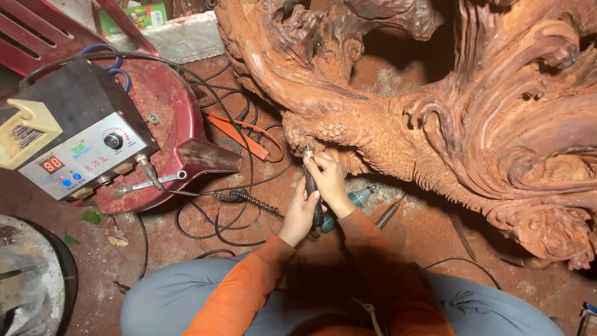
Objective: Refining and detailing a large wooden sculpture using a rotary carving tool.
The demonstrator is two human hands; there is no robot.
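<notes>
Right hand (331,180): fingers wrapped around the upper part of the rotary carving handpiece (310,186), close to its tip.
Left hand (300,214): fingers closed on the lower part of the same handpiece, below the right hand.
Handpiece: dark and slim, held nearly upright between both hands; its tip touches the scaled surface of the carved root sculpture (435,106).
Sculpture: large reddish wood mass with swirls and hollows, resting on the floor (205,249) and filling the upper right of the view.
Control box (74,140): dark case with a dial, a red digit display and blue buttons, standing on a red stool (174,124) to the left.
Cables (224,211): black leads running across the dusty floor from the box toward the hands.
Spare tool (357,199): teal-bodied, lying on the floor just beside the right hand.
</notes>
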